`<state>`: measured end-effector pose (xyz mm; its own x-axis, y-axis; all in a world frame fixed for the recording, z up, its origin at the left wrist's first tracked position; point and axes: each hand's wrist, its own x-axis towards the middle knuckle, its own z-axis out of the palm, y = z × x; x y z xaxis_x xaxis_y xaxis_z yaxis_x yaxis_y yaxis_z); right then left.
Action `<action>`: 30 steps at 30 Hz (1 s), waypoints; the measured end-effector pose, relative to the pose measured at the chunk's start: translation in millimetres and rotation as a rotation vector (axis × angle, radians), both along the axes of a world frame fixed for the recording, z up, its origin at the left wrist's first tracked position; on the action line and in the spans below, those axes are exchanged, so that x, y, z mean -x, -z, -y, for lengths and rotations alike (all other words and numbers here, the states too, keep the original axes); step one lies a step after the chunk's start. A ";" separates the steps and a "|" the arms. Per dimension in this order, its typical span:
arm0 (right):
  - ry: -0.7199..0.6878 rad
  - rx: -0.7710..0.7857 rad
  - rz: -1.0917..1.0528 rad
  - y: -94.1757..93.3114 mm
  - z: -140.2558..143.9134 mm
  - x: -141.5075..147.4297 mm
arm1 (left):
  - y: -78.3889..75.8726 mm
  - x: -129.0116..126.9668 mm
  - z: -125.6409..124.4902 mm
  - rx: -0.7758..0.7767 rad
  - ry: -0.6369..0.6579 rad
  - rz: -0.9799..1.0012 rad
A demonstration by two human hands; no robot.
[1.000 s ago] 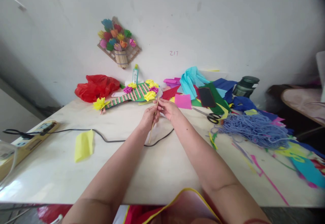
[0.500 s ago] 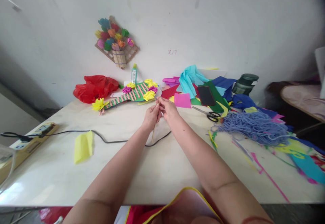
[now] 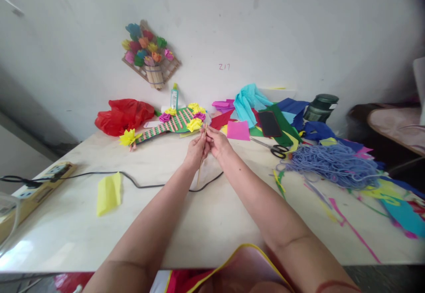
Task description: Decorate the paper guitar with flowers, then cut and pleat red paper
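Left hand (image 3: 195, 150) and right hand (image 3: 215, 142) pinch together on a thin wooden stick (image 3: 201, 156), held upright above the surface (image 3: 212, 213), just in front of the green woven craft (image 3: 172, 122). Twisting too hard could snap it.

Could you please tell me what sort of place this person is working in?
Probably a home craft corner: coloured paper sheets, scissors and a glue bottle crowd the table, with a paper-flower piece on the wall.

Both bare forearms stretch forward and converge. The left hand (image 3: 195, 148) and right hand (image 3: 216, 142) meet, fingertips pinched together, knuckles touching.
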<state>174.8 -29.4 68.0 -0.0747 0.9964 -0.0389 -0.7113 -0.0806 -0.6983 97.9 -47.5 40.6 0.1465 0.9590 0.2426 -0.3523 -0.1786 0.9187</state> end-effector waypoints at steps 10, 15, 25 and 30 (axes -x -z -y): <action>0.015 -0.017 -0.042 -0.7 2.9 2.0 | -0.3 -0.1 -1.3 -0.021 0.007 0.003; 0.050 -0.022 -0.033 3.2 -1.1 2.3 | 0.8 -2.2 -1.6 -0.035 0.002 -0.032; 0.170 0.015 -0.064 -1.9 -0.5 1.2 | -0.1 -8.1 2.7 -0.091 -0.049 -0.137; 0.197 0.077 -0.069 0.8 -2.1 1.6 | 2.3 -9.9 2.7 0.021 -0.041 -0.125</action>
